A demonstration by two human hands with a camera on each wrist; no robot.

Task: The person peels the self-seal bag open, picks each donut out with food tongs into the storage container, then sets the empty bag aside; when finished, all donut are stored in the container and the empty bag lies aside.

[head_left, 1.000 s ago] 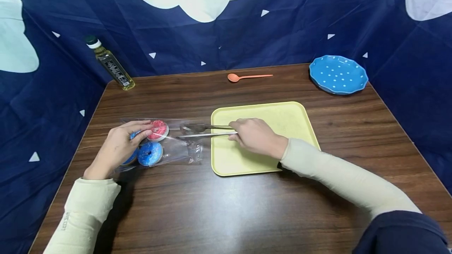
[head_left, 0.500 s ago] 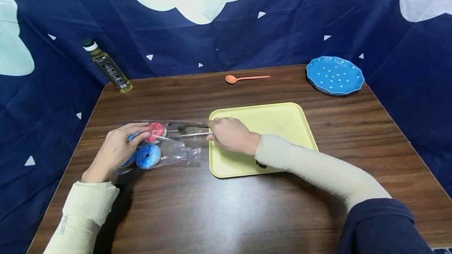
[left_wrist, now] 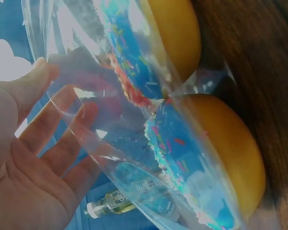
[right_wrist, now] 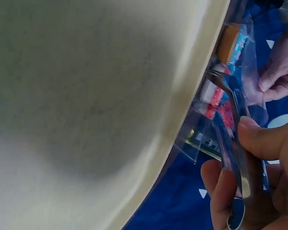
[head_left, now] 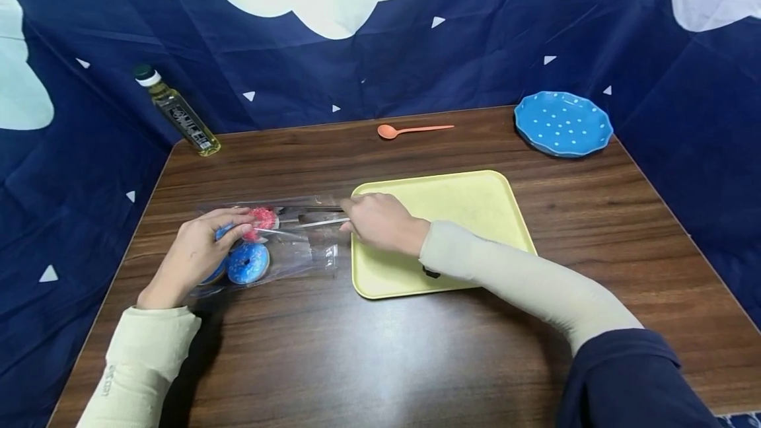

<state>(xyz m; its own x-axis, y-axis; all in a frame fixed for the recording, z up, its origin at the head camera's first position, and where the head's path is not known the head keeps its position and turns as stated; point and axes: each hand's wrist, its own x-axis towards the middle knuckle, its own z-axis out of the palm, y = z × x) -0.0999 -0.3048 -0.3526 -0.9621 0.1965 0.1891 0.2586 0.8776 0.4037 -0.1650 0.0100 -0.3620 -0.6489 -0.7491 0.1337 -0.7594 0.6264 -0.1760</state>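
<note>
My left hand [head_left: 193, 253] pinches the upper film of a clear plastic bag [left_wrist: 105, 158] lying at the left of the table. Inside the bag sit several doughnuts: a blue sprinkled doughnut [head_left: 248, 263], a pink one [head_left: 265, 218] and other blue ones partly covered by the hand. Metal tongs [right_wrist: 234, 98] are gripped in my right hand [head_left: 383, 223], above the left edge of the yellow tray [head_left: 458, 200]. The tongs' tips reach into the bag by the pink doughnut; whether they touch it cannot be made out.
An oil bottle [head_left: 185, 121] stands at the back left corner. An orange spoon [head_left: 389, 131] lies at the back middle, and a blue dotted plate [head_left: 565, 125] at the back right. A dark blue cloth [head_left: 475, 78] hangs behind the table.
My right hand has moved left with the tongs, whose tips have gone deeper into the bag up to the pink doughnut. My left hand keeps its place on the bag.
</note>
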